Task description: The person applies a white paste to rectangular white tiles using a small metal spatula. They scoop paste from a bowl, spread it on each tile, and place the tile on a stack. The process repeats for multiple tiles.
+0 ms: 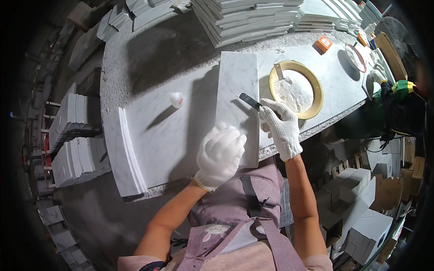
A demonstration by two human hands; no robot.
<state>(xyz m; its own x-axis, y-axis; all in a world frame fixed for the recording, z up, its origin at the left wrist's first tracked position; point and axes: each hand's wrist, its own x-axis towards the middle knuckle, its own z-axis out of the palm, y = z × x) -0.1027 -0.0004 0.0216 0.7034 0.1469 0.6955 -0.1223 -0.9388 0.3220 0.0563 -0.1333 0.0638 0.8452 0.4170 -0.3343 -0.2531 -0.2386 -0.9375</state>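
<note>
A long marble-patterned tile (238, 72) lies in front of me across other white slabs. My right hand (281, 123), in a white knit glove, pinches a short, flat black tool (249, 101) over the tile's right edge. The tool points up and left; its exact kind is not plain. Over the tile's near end my left hand (221, 151), also gloved, is curled closed. Whatever it may hold is hidden. Close by my right hand sits a cream bowl (318, 105) of white powder or paste (296, 92), with a flat metal strip (279, 72) at its rim.
A small white bottle (177, 100) stands on the slab at left. Narrow tile strips (124, 156) lie at the left edge. Tile stacks (248, 20) rise at the back. An orange box (323, 44) and a dish (356, 58) are at far right, near another person's gloved hand (377, 77).
</note>
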